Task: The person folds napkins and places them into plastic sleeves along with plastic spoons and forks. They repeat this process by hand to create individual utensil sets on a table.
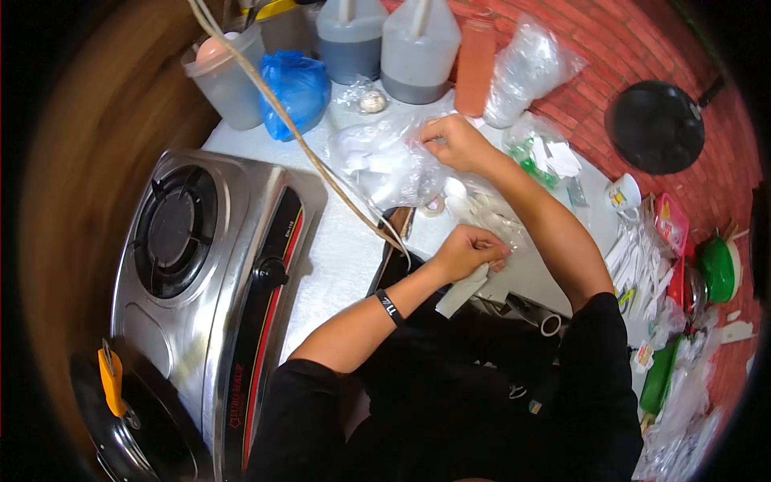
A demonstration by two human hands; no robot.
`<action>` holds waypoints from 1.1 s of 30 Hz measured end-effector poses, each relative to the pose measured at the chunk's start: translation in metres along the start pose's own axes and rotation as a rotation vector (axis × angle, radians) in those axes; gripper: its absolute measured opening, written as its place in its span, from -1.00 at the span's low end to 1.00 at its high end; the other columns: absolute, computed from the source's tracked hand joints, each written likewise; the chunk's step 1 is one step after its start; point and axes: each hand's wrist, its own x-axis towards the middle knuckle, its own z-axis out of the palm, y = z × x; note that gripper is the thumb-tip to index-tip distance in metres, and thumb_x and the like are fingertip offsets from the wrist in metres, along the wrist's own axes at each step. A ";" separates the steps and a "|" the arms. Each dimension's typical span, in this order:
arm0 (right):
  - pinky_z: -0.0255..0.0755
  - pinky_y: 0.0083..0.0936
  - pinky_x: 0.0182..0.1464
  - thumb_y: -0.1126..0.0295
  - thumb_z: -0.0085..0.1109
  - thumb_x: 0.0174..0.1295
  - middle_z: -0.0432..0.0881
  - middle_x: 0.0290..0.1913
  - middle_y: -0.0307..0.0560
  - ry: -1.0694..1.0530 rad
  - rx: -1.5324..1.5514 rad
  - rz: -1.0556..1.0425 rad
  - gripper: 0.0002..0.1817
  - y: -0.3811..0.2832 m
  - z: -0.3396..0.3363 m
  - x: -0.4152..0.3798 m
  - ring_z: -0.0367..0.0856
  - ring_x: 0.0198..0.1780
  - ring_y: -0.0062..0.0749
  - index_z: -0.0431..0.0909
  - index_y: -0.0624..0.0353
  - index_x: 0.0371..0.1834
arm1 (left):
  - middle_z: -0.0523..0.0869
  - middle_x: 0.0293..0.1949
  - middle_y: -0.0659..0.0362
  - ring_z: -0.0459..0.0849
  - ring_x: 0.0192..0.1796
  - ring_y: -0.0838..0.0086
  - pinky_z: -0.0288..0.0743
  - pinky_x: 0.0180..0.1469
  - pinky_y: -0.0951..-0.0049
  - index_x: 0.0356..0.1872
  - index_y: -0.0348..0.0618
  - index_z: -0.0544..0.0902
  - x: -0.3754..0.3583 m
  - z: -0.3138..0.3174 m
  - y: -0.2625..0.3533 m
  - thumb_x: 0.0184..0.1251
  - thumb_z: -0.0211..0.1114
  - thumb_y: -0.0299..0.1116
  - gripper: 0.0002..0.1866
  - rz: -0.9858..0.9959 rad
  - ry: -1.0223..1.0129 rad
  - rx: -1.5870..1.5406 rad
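Note:
My right hand point(459, 143) reaches across the table with its fingertips pinched at the edge of a crumpled clear plastic bag point(385, 165). Nearer my body is my left hand point(472, 251), with a black wristband point(389, 308) on the wrist. Its fingers are curled together, and what they hold, if anything, is hidden. A pale flat strip point(463, 292) shows just below that hand. Between the two hands lie white plastic spoons point(458, 193) in clear wrapping and a small roll of tape point(434, 207).
A steel gas stove point(213, 281) stands at left. A brownish cable point(297, 132) crosses the view above the table. Jugs point(419, 60), a blue bag point(295, 92) and an orange bottle point(475, 68) line the back. At right are a mug point(622, 194) and plastic-wrapped utensils point(638, 261).

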 end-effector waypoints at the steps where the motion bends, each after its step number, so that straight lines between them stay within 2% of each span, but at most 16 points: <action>1: 0.52 -0.30 -0.09 0.56 0.27 -0.01 0.72 -0.30 0.09 0.025 0.023 0.026 -0.76 -0.001 0.007 0.008 0.67 -0.24 0.01 0.70 0.26 -0.22 | 0.78 -0.39 0.05 0.73 -0.38 0.51 0.60 -0.26 0.54 -0.24 -0.42 0.72 -0.001 0.000 0.002 0.34 0.35 -0.46 -0.84 0.001 -0.002 0.008; 4: 0.52 -0.28 -0.07 0.54 0.36 -0.08 0.71 -0.24 0.03 0.030 0.035 0.046 -0.56 0.003 0.027 0.026 0.66 -0.15 -0.03 0.66 0.19 -0.01 | 0.77 -0.40 0.06 0.73 -0.39 0.51 0.60 -0.26 0.54 -0.25 -0.42 0.73 0.000 -0.001 -0.002 0.34 0.35 -0.44 -0.83 0.021 -0.008 0.008; 7: 0.48 -0.25 0.04 0.51 0.42 -0.12 0.68 -0.20 -0.03 0.130 -0.272 -0.115 -0.30 -0.014 0.039 0.029 0.62 0.00 -0.04 0.51 0.09 0.23 | 0.77 -0.41 0.07 0.72 -0.39 0.51 0.59 -0.25 0.53 -0.27 -0.41 0.73 0.001 -0.001 -0.003 0.33 0.35 -0.46 -0.84 0.012 -0.008 0.035; 10: 0.44 -0.19 0.10 0.51 0.40 -0.11 0.63 -0.17 -0.06 0.148 -0.355 -0.133 -0.23 -0.019 0.042 0.030 0.58 0.04 -0.02 0.39 0.02 0.30 | 0.77 -0.44 0.09 0.72 -0.40 0.52 0.57 -0.26 0.54 -0.28 -0.40 0.74 0.000 -0.001 0.002 0.31 0.35 -0.44 -0.83 0.003 -0.011 0.104; 13: 0.43 -0.17 0.05 0.46 0.40 -0.11 0.62 -0.20 -0.04 0.031 -0.274 0.037 -0.50 -0.023 0.039 0.025 0.57 -0.06 -0.01 0.55 0.10 0.00 | 0.76 -0.47 0.11 0.70 -0.40 0.54 0.54 -0.27 0.54 -0.31 -0.39 0.74 -0.002 0.000 0.006 0.31 0.35 -0.42 -0.82 -0.005 -0.004 0.130; 16: 0.43 -0.18 -0.04 0.41 0.38 -0.11 0.63 -0.22 -0.06 -0.062 -0.455 -0.062 -0.70 -0.021 0.033 0.020 0.55 -0.09 -0.07 0.60 0.17 -0.26 | 0.75 -0.48 0.13 0.68 -0.42 0.55 0.52 -0.28 0.55 -0.34 -0.39 0.74 0.000 0.000 0.005 0.30 0.36 -0.42 -0.82 -0.004 0.004 0.160; 19: 0.41 -0.18 -0.03 0.40 0.27 -0.03 0.65 -0.23 -0.11 -0.033 -0.611 -0.062 -0.84 -0.012 0.044 0.012 0.54 -0.05 -0.12 0.65 0.19 -0.37 | 0.74 -0.49 0.14 0.67 -0.42 0.57 0.51 -0.28 0.55 -0.36 -0.39 0.73 0.000 0.000 0.005 0.31 0.35 -0.42 -0.82 -0.006 0.011 0.176; 25: 0.32 -0.17 0.03 0.45 0.07 0.10 0.66 -0.15 -0.13 -0.135 -0.787 0.021 -0.83 -0.015 0.049 0.009 0.52 0.04 -0.22 0.67 0.15 -0.32 | 0.73 -0.49 0.14 0.67 -0.42 0.57 0.51 -0.28 0.54 -0.35 -0.41 0.72 0.003 -0.003 -0.001 0.32 0.34 -0.44 -0.82 0.015 0.000 0.167; 28: 0.30 -0.18 0.03 0.44 0.07 0.10 0.66 -0.15 -0.14 -0.096 -0.943 -0.125 -0.83 -0.015 0.049 0.005 0.51 0.07 -0.25 0.67 0.13 -0.32 | 0.73 -0.48 0.14 0.67 -0.42 0.56 0.51 -0.28 0.55 -0.35 -0.42 0.71 0.002 -0.001 0.004 0.32 0.34 -0.45 -0.83 0.011 0.005 0.160; 31: 0.30 -0.18 0.02 0.43 0.06 0.12 0.68 -0.20 -0.11 -0.172 -0.886 -0.052 -0.83 -0.024 0.045 0.007 0.53 0.04 -0.21 0.67 0.12 -0.33 | 0.73 -0.48 0.15 0.67 -0.41 0.57 0.51 -0.28 0.55 -0.33 -0.41 0.71 0.000 0.001 0.008 0.32 0.33 -0.47 -0.85 -0.020 0.019 0.145; 33: 0.30 -0.16 0.06 0.43 0.06 0.12 0.68 -0.22 -0.04 -0.150 -0.794 -0.017 -0.83 -0.017 0.051 0.011 0.54 0.01 -0.16 0.67 0.16 -0.35 | 0.73 -0.48 0.16 0.67 -0.40 0.57 0.51 -0.27 0.55 -0.31 -0.41 0.72 0.001 -0.001 0.002 0.33 0.31 -0.49 -0.86 0.007 0.015 0.123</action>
